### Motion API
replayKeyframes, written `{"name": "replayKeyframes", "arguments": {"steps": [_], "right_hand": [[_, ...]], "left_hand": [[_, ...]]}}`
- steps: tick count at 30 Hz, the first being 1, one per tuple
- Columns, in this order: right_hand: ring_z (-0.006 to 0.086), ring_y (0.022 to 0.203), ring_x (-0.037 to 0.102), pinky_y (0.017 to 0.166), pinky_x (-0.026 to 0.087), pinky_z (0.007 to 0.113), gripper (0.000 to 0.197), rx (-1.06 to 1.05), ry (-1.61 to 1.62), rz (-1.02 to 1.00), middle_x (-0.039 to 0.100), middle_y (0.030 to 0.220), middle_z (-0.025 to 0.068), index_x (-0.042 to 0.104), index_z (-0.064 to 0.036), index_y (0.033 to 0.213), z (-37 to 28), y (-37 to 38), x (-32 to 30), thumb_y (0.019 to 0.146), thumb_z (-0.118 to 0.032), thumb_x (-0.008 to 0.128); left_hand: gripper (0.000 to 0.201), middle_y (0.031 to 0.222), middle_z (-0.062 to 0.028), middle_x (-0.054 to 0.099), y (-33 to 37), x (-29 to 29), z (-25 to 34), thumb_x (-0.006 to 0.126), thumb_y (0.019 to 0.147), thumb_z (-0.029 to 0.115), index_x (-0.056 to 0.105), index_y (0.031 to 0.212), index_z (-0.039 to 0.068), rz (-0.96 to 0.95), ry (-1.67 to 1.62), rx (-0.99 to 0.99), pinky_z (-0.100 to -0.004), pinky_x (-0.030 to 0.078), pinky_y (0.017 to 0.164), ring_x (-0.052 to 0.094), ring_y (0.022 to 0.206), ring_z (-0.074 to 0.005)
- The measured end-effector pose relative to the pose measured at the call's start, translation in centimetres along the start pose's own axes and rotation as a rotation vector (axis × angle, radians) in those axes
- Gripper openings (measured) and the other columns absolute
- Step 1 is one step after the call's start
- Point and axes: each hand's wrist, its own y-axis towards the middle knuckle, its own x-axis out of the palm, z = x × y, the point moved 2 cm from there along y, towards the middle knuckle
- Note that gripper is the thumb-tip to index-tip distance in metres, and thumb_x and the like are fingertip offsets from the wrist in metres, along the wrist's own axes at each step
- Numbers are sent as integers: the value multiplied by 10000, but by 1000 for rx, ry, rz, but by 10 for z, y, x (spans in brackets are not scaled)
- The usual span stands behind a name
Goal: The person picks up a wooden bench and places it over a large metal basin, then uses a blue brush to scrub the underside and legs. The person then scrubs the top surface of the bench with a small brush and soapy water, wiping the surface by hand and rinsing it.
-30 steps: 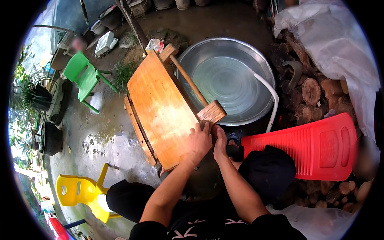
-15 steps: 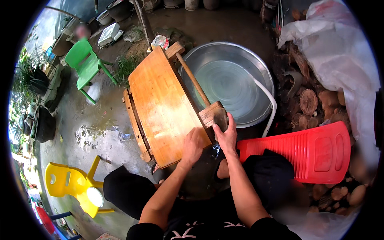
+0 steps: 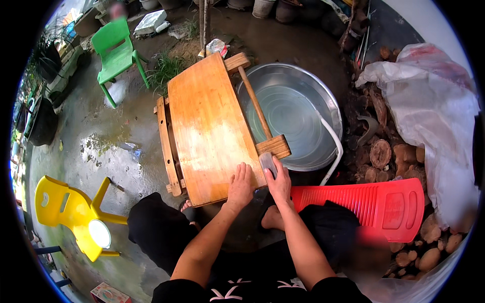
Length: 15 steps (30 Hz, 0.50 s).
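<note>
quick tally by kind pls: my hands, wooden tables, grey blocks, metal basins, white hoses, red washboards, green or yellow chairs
Hands: 2 (left hand, right hand)
Wooden table: 1
Grey block: 1
Metal basin: 1
White hose: 1
Red washboard: 1
Chairs: 2 (green chair, yellow chair)
Total: 9

Seen from above, the two bare arms converged from the lower edge toward the middle of the view. The left forearm slanted up and to the right, ending in the left hand, which lay flat, palm down, its fingers extended away from the body and nearly together. The right forearm slanted up and to the left; the right hand was bent in a grip, with the thumb on its left side and the index finger reaching forward. The hands were side by side, near but apart.
</note>
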Motion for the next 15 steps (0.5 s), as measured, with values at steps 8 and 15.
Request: {"name": "replayKeyframes", "arguments": {"steps": [8,15], "right_hand": [[391,1086,548,890,466,450,483,-142,-41,14,564,1170,221,501,-155,1310,-14,46,8,857,-254,637],[380,1080,551,904,464,438,497,-129,-20,-9,571,1150,169,531,-152,1289,17,-6,-17,823,-227,687]], "left_hand": [[822,1542,-160,202,2,0,0,683,798,179,223,1468,48,-48,-45,-13,-460,258,1106,192,1432,-293],[830,1543,-155,202,-2,-4,-7,695,798,222,233,1466,48,-42,-39,18,-456,240,1114,195,1431,-287]]}}
